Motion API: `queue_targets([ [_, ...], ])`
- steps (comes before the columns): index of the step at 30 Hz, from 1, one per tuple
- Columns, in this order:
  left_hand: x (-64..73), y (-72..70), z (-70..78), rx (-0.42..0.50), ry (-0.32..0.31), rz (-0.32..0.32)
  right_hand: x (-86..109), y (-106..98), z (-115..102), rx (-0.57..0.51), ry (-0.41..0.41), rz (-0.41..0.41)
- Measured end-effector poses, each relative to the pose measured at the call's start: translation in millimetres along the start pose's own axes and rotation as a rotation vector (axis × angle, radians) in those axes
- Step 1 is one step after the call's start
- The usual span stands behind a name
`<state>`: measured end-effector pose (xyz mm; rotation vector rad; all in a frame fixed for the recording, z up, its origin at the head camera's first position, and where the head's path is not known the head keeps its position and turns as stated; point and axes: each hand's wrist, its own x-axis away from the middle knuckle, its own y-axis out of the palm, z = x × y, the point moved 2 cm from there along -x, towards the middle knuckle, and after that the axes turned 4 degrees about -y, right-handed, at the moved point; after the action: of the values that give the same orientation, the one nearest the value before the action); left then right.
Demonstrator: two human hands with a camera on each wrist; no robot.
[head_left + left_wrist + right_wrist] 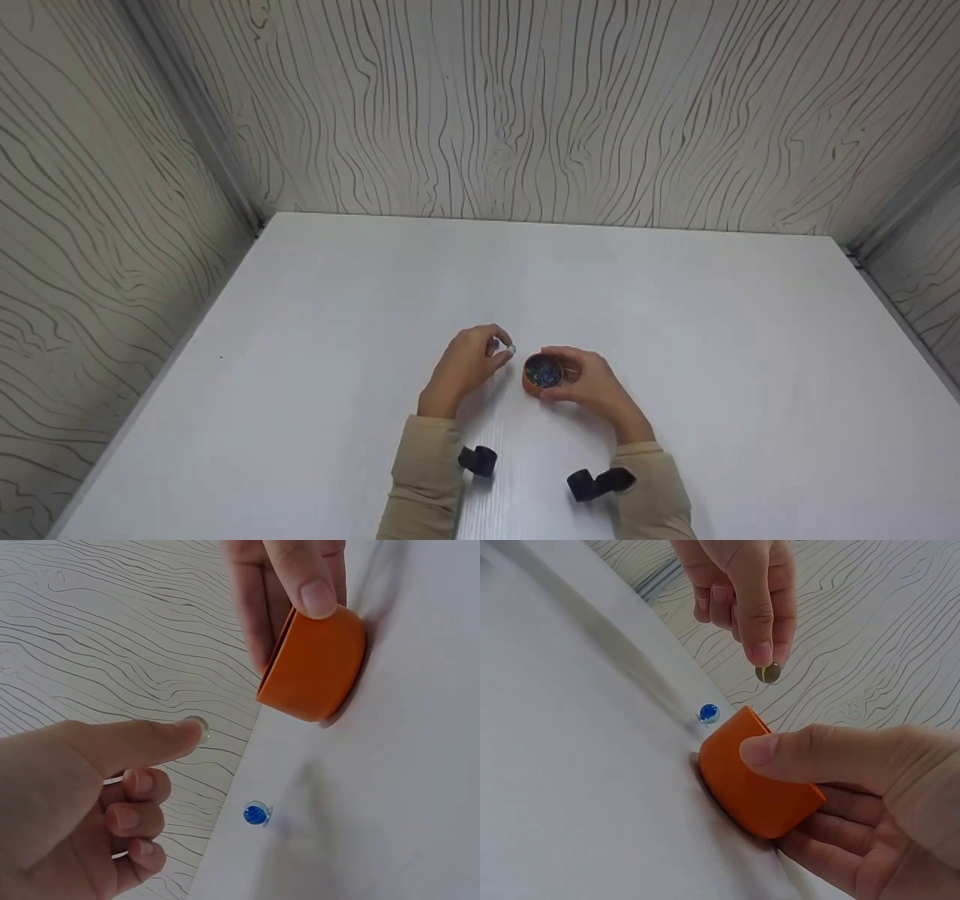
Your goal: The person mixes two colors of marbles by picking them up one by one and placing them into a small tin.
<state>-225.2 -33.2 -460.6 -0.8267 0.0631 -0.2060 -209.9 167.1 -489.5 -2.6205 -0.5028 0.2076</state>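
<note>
My left hand pinches a small clear glass marble between thumb and forefinger, its other fingers curled loosely. The marble is held above the table, left of the cup. My right hand grips an orange cup by its side, thumb on the near wall and fingers round the other. The cup stands slightly tilted or upright on the table; I cannot tell which. Dark, glinting contents show inside it in the head view. A clear marble with a blue core appears on the white surface near the cup, apart from both hands.
A white table extends around the hands. Wood-grain patterned panels rise along its back and sides. Black camera mounts stick out from both tan sleeves. A tiny dark speck lies at the table's left.
</note>
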Motion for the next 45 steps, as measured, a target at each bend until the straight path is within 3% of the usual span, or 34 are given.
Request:
queue_targets([
  [11,-0.4,2.5,4.0,-0.011,0.020,-0.008,-0.4,0.0,-0.1,0.002,-0.006,-0.003],
  [19,0.4,5.3,9.3,-0.010,0.094,-0.013,-0.9,0.1,1.8,-0.022,-0.009,-0.005],
  [26,-0.1,9.9,12.3,-0.014,0.102,-0.036,-1.1,0.0,2.2,-0.016,-0.010,-0.006],
  [45,0.4,15.8,16.1,-0.062,0.146,-0.016,-1.9,-0.1,3.1,-0.014,-0.024,-0.006],
])
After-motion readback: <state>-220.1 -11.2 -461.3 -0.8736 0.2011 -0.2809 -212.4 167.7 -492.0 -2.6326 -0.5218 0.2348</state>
